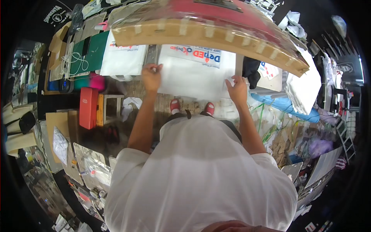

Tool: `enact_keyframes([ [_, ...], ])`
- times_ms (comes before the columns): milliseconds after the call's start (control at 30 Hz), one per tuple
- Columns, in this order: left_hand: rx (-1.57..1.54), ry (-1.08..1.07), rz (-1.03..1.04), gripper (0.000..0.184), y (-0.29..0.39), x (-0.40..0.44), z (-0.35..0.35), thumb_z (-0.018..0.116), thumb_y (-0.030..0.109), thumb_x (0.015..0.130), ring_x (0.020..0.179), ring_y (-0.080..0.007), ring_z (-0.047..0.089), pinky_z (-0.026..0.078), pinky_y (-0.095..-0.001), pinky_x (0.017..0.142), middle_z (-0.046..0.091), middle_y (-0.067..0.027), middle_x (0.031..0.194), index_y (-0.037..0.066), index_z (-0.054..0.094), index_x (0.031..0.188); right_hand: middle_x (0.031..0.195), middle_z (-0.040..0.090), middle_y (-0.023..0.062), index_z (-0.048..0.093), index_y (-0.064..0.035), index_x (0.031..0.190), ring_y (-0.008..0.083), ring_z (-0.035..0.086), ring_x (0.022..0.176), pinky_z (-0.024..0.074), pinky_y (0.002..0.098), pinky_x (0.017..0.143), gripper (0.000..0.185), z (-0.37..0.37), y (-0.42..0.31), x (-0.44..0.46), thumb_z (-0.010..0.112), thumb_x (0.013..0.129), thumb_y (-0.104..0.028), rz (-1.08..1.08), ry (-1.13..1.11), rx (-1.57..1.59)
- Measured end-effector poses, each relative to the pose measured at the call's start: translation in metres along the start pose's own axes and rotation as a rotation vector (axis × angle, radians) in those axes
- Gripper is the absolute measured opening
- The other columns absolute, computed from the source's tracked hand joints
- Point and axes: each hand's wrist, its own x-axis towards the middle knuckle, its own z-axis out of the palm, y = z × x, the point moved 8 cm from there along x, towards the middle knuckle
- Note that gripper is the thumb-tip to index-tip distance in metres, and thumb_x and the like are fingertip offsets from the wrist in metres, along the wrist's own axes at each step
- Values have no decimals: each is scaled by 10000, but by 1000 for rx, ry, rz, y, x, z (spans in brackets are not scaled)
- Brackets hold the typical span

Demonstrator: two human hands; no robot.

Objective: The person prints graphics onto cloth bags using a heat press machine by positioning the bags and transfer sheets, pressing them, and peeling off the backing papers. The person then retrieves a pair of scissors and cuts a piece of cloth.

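Observation:
A white printed sheet point(193, 79), with blue and red lettering at its far end, lies below the raised frame and hangs over the near edge of the work surface. My left hand point(152, 78) has its fingers curled in a pinch at the sheet's left edge. On the opposite edge, my right hand point(237, 91) pinches the sheet between thumb and fingers. Above the far end tilts a large screen-printing frame point(174, 33), with taped brown edges and a red panel; it hides part of the lettering.
Left of the sheet lies a stack of white printed sheets point(123, 63); more white sheets point(304, 87) hang at the right. A red box point(89, 108) stands beside a small wooden stool point(112, 110). Blue plastic point(284, 106) and green straps point(266, 123) lie at lower right.

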Motion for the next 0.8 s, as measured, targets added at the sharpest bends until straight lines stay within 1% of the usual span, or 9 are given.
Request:
enact_keyframes([
  [67, 42, 22, -49, 333, -24, 5, -37, 825, 168, 778, 764, -194, 579, 481, -363, 683, 608, -55, 830, 32, 622, 1004, 873, 676, 156, 613, 7, 1106, 332, 663, 809, 526, 423, 743, 454, 21, -5, -1, 789, 780, -256, 72, -115, 57],
  [100, -163, -188, -349, 372, -53, -2, -37, 802, 220, 812, 806, -183, 584, 482, -348, 711, 617, -45, 892, 35, 619, 1078, 902, 686, 162, 597, 6, 1149, 324, 679, 823, 531, 419, 740, 490, 36, -6, -2, 789, 786, -260, 144, -216, 113],
  [233, -616, -559, -1055, 486, -167, -102, -18, 686, 355, 920, 985, -194, 603, 478, -342, 849, 638, -64, 1123, 27, 577, 1261, 937, 689, 193, 545, 12, 1230, 326, 697, 836, 539, 411, 729, 585, 56, -35, -9, 788, 793, -290, 416, -432, 279],
  [267, -617, -564, -1070, 486, -160, -109, -27, 686, 355, 920, 985, -194, 603, 478, -342, 849, 638, -64, 1123, 27, 577, 1261, 931, 689, 197, 531, 19, 1233, 335, 695, 818, 540, 412, 720, 594, 61, -41, -11, 781, 799, -300, 414, -446, 280],
  [367, -1057, -525, -1111, 425, -118, -118, -31, 565, 348, 994, 1118, -222, 599, 474, -418, 948, 632, -75, 1228, 40, 554, 1286, 905, 685, 196, 520, 33, 1212, 348, 686, 795, 541, 410, 717, 592, 72, -45, -13, 771, 810, -322, 355, -354, 199],
  [467, -1359, -560, -1156, 399, -98, -132, -34, 587, 315, 984, 1104, -235, 608, 482, -435, 978, 630, -66, 1232, 59, 558, 1289, 923, 665, 203, 521, 44, 1168, 364, 664, 840, 534, 418, 755, 591, 67, -62, -3, 771, 809, -352, 291, -226, 86],
  [600, -1430, -400, -1379, 363, -117, -163, -34, 627, 269, 963, 1075, -232, 620, 488, -439, 997, 641, -69, 1207, 79, 579, 1268, 1037, 583, 252, 513, 58, 1128, 411, 598, 986, 496, 462, 853, 665, 80, -86, 2, 799, 761, -417, 296, -114, -89],
  [667, -1392, -563, -1376, 347, -118, -173, -29, 663, 227, 938, 1046, -213, 629, 495, -418, 992, 656, -63, 1164, 88, 591, 1248, 1074, 556, 264, 511, 59, 1128, 426, 577, 1013, 485, 480, 869, 688, 85, -89, 4, 803, 749, -436, 318, -87, -106],
  [800, -1262, -630, -1386, 343, -111, -165, -34, 695, 240, 917, 1015, -194, 622, 499, -396, 948, 662, -43, 1108, 82, 604, 1208, 1100, 523, 268, 507, 55, 1129, 442, 547, 1040, 475, 506, 884, 715, 92, -97, 1, 805, 738, -464, 301, -1, -222],
])
